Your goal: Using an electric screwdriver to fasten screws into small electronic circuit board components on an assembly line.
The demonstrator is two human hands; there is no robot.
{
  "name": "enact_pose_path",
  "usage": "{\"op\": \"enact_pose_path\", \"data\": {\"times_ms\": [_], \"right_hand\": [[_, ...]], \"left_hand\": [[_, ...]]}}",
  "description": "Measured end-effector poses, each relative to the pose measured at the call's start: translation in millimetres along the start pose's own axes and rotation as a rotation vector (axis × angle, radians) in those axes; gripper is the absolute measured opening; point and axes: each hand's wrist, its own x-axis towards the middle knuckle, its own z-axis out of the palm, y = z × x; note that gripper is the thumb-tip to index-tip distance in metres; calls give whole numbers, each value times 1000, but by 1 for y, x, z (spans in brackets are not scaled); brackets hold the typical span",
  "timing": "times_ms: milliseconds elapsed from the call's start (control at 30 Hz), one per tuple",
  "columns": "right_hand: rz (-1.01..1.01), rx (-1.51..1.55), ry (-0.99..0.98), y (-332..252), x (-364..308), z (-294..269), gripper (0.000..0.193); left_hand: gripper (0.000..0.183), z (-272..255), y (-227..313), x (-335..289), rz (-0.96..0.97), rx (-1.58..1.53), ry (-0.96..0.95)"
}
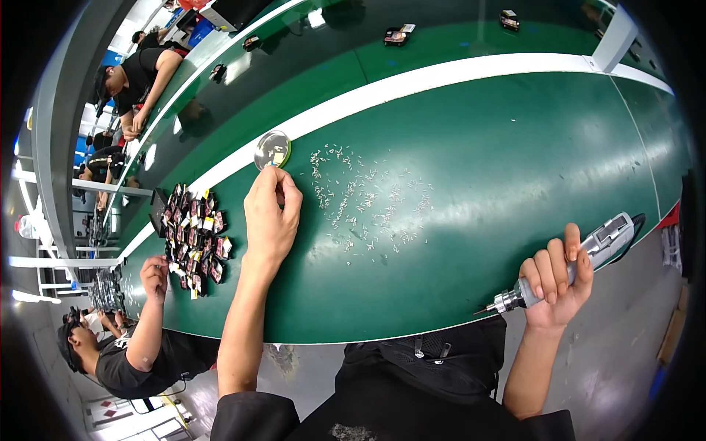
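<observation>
My right hand (553, 285) is wrapped round a grey electric screwdriver (604, 244) at the near right edge of the bench, its thin bit pointing left. My left hand (272, 213) reaches forward with thumb and fingers pinched together at the near rim of a small round clear dish (265, 144). A small yellow piece (279, 158) shows just past the fingertips, in or over the dish. Whether the fingers grip it I cannot tell. Right of that hand, many tiny pale slivers, perhaps screws or pins (368, 198), lie scattered over the green bench top (471, 242).
Left of my left arm lies a cluster of small black devices with tags (193, 235). A co-worker's hand (154, 278) is beside it. Beyond a white rail (397, 82) runs a green belt (441, 62) carrying several black devices (397, 34). A white post (616, 40) stands far right.
</observation>
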Motion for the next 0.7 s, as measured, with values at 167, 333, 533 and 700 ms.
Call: {"op": "enact_pose_path", "data": {"times_ms": [167, 333, 533, 700], "right_hand": [[1, 16, 6, -1, 0, 1, 15], [-27, 5, 34, 4, 11, 13, 16], [-28, 106, -101, 10, 20, 52, 16], [-98, 95, -79, 10, 9, 70, 16]], "left_hand": [[13, -6, 48, -23, 124, -94, -10], [14, -2, 94, -54, 25, -453, -113], [11, 10, 132, -87, -339, -1071, -176], [7, 21, 146, -96, -455, -1526, -307]]}}
